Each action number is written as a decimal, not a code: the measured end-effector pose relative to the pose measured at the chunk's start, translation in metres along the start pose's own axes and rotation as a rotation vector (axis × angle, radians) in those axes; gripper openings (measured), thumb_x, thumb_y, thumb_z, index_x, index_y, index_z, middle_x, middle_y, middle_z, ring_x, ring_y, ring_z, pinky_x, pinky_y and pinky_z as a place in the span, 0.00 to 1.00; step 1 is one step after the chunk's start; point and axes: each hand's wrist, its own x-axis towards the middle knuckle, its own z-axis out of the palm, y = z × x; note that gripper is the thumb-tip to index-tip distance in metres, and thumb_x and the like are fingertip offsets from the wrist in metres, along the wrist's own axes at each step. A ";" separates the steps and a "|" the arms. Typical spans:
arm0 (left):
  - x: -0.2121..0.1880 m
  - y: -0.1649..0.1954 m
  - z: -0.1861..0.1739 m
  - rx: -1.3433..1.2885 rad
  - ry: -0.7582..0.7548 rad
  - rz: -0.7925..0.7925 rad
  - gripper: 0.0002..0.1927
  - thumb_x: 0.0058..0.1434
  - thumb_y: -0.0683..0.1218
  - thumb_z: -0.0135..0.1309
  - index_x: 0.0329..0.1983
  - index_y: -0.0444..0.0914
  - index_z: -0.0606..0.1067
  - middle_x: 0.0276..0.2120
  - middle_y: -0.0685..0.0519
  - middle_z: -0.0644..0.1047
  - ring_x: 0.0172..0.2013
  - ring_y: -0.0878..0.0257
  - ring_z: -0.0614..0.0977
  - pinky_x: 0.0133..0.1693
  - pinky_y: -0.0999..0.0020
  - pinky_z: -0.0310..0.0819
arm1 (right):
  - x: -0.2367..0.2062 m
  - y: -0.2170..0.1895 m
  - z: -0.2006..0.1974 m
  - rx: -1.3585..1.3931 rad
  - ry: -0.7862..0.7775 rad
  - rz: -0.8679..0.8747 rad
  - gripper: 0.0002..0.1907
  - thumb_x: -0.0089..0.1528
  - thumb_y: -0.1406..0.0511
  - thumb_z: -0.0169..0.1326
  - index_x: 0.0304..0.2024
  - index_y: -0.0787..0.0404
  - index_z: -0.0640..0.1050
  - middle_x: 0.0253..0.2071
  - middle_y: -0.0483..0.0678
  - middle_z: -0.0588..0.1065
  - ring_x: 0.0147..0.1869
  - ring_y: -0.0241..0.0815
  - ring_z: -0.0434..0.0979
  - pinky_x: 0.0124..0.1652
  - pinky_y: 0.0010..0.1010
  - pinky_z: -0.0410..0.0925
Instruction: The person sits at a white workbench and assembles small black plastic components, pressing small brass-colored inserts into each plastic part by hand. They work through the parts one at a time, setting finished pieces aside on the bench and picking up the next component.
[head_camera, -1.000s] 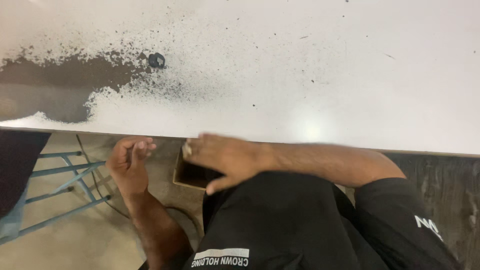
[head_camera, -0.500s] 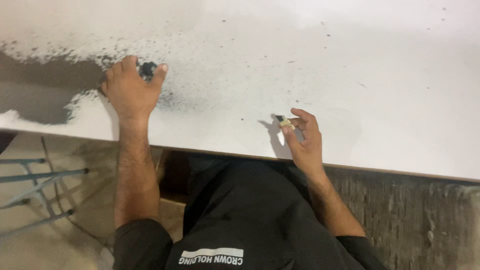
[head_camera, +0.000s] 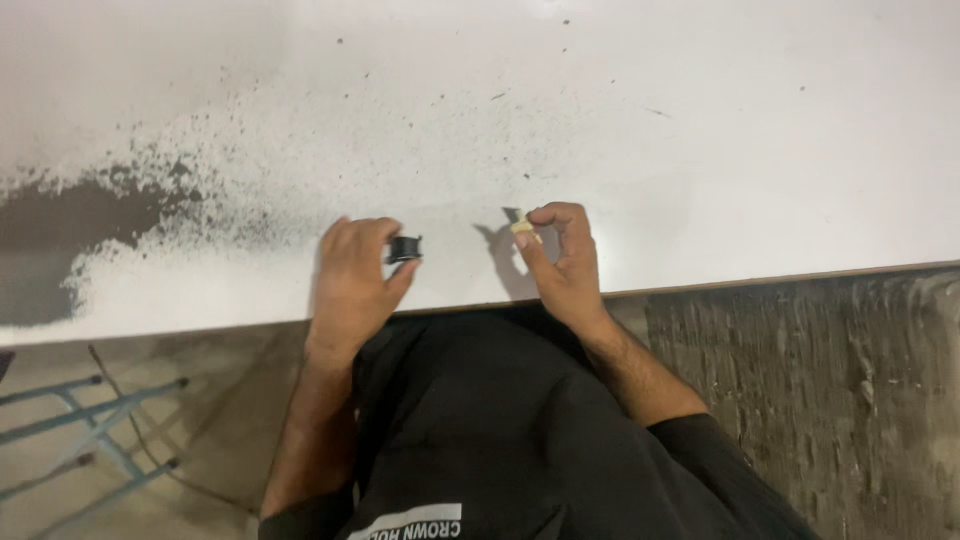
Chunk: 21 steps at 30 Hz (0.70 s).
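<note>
Head view: left hand (head_camera: 352, 280) pinches a small black ring-shaped part (head_camera: 404, 247) in its fingers, right hand (head_camera: 562, 262) grips a small pale piece (head_camera: 523, 228) — both near the white counter (head_camera: 700, 150) edge, seemingly being brought together for fitting.

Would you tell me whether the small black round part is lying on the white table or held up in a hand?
Held: the small black round part sits pinched between the left hand's thumb and fingers, above the white table.

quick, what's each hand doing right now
Left hand: closed on a small black round part.
Right hand: pinching a small pale yellowish piece.
</note>
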 end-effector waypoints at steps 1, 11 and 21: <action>0.001 0.012 0.002 -0.048 -0.034 0.000 0.24 0.57 0.46 0.68 0.53 0.37 0.72 0.45 0.47 0.77 0.51 0.52 0.78 0.63 0.42 0.64 | -0.002 -0.001 0.000 0.030 0.019 0.001 0.08 0.68 0.69 0.55 0.48 0.58 0.72 0.44 0.43 0.75 0.49 0.39 0.75 0.51 0.35 0.70; 0.010 0.050 0.015 -0.149 -0.101 0.113 0.19 0.59 0.43 0.63 0.53 0.40 0.73 0.53 0.53 0.77 0.61 0.55 0.75 0.68 0.46 0.59 | -0.003 -0.034 0.004 -0.631 -0.262 -0.379 0.22 0.55 0.66 0.63 0.52 0.60 0.80 0.49 0.51 0.71 0.66 0.57 0.68 0.70 0.63 0.50; 0.002 0.051 0.021 -0.052 -0.015 0.195 0.15 0.67 0.43 0.59 0.56 0.39 0.77 0.57 0.53 0.77 0.63 0.59 0.75 0.68 0.54 0.64 | -0.012 -0.019 0.006 -0.736 -0.238 -0.420 0.22 0.56 0.59 0.73 0.50 0.57 0.82 0.50 0.48 0.71 0.66 0.51 0.68 0.73 0.61 0.46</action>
